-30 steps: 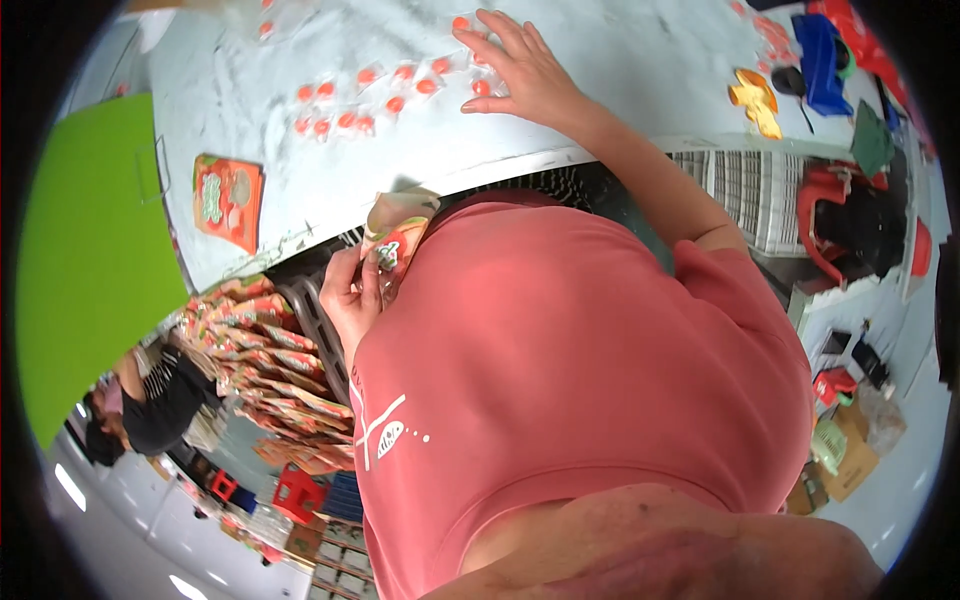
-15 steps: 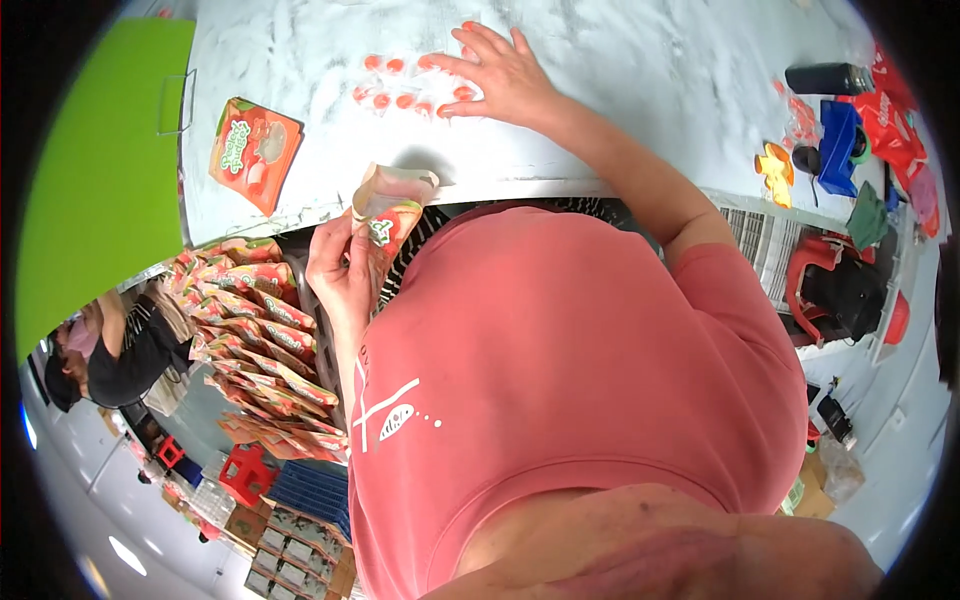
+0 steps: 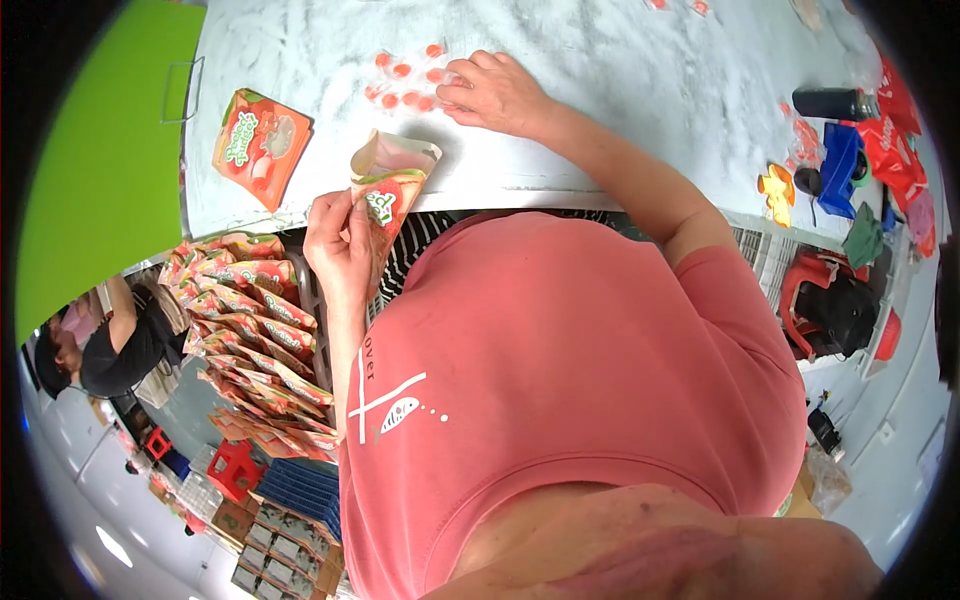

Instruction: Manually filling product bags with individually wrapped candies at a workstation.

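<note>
My left hand [image 3: 338, 238] grips the side of an orange-and-green printed pouch [image 3: 397, 193], its wide mouth open at the table's front edge. Beyond it, several small red candies in clear wrappers [image 3: 401, 71] lie loosely grouped on the table. At the right end of this group, my right hand [image 3: 496, 95] has its fingers bent and drawn together over the nearest candies. The fingertips partly hide what is under them. Another orange pouch [image 3: 262, 148] of the same print lies flat to the left.
A crate of upright filled pouches [image 3: 255, 330] stands at my left, below the green board [image 3: 90, 150]. At the right are a black bottle [image 3: 835, 103], a blue bin [image 3: 840, 168] and a yellow object [image 3: 777, 193]. Another person [image 3: 110, 350] works at the far left.
My right hand has drawn its spread fingers in and curled them at the candies, which are bunched closer together. My left hand still holds the pouch. The view has shifted slightly.
</note>
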`<state>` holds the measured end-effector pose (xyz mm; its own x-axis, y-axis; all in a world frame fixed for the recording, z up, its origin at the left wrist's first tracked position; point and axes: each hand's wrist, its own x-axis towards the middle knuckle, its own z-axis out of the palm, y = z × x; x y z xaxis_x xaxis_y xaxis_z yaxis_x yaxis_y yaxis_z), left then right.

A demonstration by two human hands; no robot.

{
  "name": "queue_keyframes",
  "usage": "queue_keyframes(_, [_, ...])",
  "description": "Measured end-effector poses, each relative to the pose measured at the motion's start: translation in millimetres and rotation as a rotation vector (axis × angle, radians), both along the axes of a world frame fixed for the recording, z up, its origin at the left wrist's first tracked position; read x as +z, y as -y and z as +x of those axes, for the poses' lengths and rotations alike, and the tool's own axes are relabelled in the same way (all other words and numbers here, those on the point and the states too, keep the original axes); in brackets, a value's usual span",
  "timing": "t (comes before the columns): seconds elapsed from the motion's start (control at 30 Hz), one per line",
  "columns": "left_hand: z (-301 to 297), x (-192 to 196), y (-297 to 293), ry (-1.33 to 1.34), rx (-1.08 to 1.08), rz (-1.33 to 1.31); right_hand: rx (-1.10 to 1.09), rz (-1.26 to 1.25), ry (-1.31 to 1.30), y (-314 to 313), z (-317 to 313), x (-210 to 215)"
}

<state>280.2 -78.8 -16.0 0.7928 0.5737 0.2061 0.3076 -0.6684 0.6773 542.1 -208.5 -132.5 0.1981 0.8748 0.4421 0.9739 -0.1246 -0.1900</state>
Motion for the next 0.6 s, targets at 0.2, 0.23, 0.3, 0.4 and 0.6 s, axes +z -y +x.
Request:
queue_keyframes(0.2, [15,0,-4,-0.012,0.026,0.028,0.064,0.170,-0.317,2,18,-2])
queue_keyframes(0.23, [19,1,-5,-0.025,0.021,0.032,0.033,0.227,-0.540,3,21,4])
queue_keyframes(0.3, [26,1,-6,-0.004,0.024,0.027,0.058,0.250,-0.730,5,26,30])
queue_keyframes(0.4, [34,-3,-9,-0.004,-0.024,0.099,0.252,0.081,-0.999,12,29,86])
queue_keyframes(0.6, [62,-12,-4,0.008,-0.085,0.044,0.370,-0.210,-0.611,5,28,126])
